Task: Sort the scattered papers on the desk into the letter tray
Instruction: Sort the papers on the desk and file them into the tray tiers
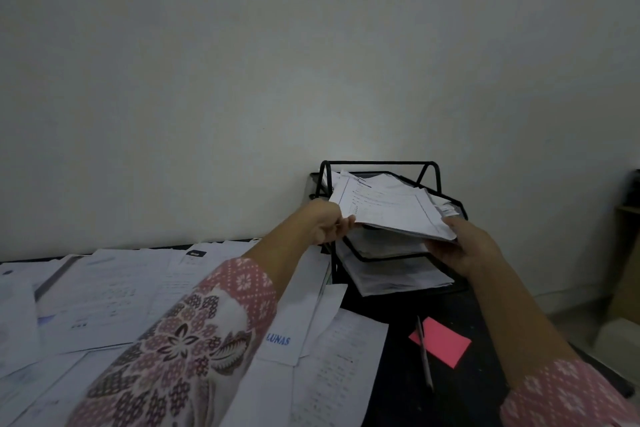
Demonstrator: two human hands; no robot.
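Note:
A black wire letter tray (pixel 431 168) with stacked tiers stands against the wall at the desk's far right. Both hands hold a stack of white printed papers (pixel 391 210) over its top tier. My left hand (pixel 327 224) pinches the stack's near left corner. My right hand (pixel 462 246) grips the near right corner from below. The lower tiers hold more paper (pixel 398 276). Several loose white sheets (pixel 114 295) lie scattered over the desk's left half.
A pink sticky note (pixel 445 343) lies on the dark desk top (pixel 391 388) with a pen (pixel 425 354) across its left side. A slip stamped LUNAS (pixel 278 340) lies among the sheets. A wooden piece of furniture (pixel 627 274) stands at the right edge.

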